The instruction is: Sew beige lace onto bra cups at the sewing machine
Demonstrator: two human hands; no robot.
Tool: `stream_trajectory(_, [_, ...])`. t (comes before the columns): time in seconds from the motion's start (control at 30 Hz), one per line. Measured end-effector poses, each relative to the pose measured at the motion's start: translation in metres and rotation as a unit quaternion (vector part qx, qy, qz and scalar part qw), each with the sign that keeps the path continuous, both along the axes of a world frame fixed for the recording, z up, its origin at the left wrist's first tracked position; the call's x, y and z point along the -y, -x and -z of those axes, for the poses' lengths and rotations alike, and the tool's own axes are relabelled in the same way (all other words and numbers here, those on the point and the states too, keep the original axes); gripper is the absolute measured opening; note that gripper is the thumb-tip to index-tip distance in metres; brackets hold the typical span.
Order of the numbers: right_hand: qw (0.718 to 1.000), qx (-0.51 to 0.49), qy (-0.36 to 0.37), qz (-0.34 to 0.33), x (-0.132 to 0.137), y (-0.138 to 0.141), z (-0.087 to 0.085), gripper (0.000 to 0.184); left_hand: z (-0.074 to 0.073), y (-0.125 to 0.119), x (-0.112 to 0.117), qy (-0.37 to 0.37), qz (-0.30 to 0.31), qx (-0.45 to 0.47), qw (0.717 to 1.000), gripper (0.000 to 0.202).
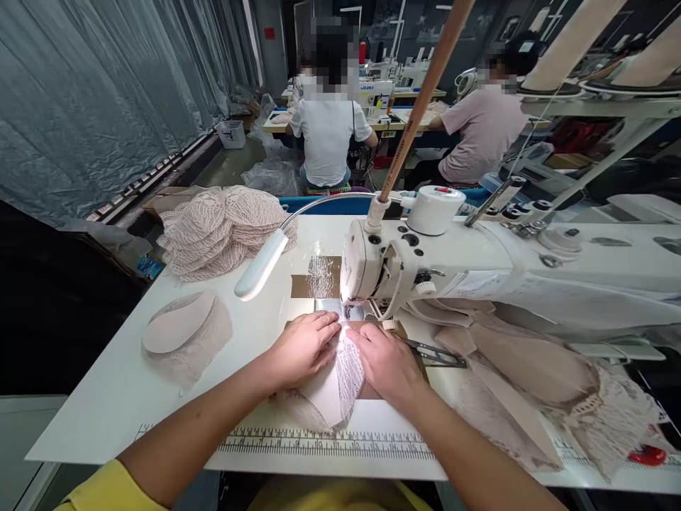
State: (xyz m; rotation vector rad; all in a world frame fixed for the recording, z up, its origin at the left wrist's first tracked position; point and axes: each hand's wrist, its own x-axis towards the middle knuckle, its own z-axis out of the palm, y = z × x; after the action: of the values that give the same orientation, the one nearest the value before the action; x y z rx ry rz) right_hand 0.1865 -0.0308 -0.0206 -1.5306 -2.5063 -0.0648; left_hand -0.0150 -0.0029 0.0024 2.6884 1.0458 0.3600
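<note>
A lace-covered bra cup piece lies under the needle end of a white sewing machine. On its left edge, my left hand presses down with bent fingers close together, gripping the fabric. My right hand holds the lace from the right, its thumb and forefinger near the presser foot. The far end of the piece and the needle are partly hidden by my fingers. Beside my right hand lie black thread snips.
Stacked lace pieces sit at the back left, with a single cup piece nearer. Beige cup pieces pile up at right. A lamp arches over the table. A printed ruler runs along the front edge. Two people sit beyond.
</note>
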Motion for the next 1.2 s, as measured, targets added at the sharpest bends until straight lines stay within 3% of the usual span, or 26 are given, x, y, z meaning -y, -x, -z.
stream_trajectory(0.37, [0.999,-0.015,-0.012,0.038,0.002,0.003,0.000,0.036,0.001,-0.001,-0.019,-0.003,0.047,-0.034,0.998,0.045])
stream_trajectory(0.6, [0.998,-0.055,0.005,0.013,-0.002,0.002,-0.009,0.034,-0.001,0.006,-0.030,0.010,0.075,-0.049,0.996,0.052])
stream_trajectory(0.83, [0.988,-0.130,0.082,0.022,-0.004,-0.013,-0.010,0.036,-0.010,0.017,-0.007,-0.008,0.054,0.006,0.998,0.040])
stream_trajectory(0.97, [0.983,-0.138,0.123,-0.010,0.002,-0.018,-0.020,0.033,-0.013,0.016,0.008,-0.017,0.060,0.023,0.998,0.033])
stream_trajectory(1.2, [0.983,-0.109,0.142,-0.046,0.014,-0.018,-0.038,0.029,0.000,0.004,0.015,-0.048,0.060,0.026,0.997,0.021])
